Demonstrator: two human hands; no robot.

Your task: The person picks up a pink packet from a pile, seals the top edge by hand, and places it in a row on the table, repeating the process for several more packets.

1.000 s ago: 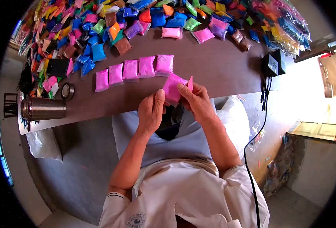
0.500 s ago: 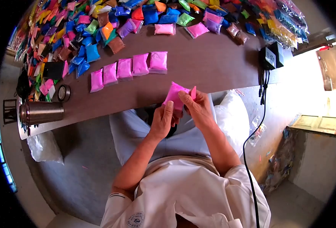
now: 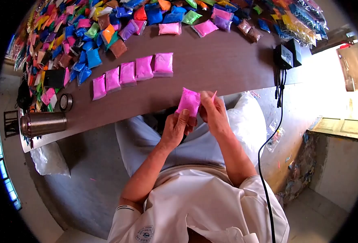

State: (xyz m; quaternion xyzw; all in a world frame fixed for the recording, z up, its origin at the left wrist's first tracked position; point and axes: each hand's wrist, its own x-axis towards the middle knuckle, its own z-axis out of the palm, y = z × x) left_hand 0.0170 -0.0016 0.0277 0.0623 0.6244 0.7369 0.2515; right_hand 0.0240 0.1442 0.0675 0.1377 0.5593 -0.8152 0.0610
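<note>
My left hand grips a pink packet by its lower end, thumb on the front, just off the table's near edge. Close by on the right, my right hand is closed, with a thin flat pink piece sticking up from its fingers; its kind I cannot make out. A small gap shows between the right fingertips and the packet's side. Beyond the hands, several similar pink packets lie in a slanting row on the table, the rightmost pink packet nearest the middle.
Many coloured packets cover the table's far and left side. A steel flask lies at the left edge beside its round lid. Black adapters with a hanging cable are at right. A white plastic bag stands by the right leg.
My right hand has drawn away from the packet's front to its right side, taking the thin pink piece along. The left hand keeps its grip, and more of the packet shows.
</note>
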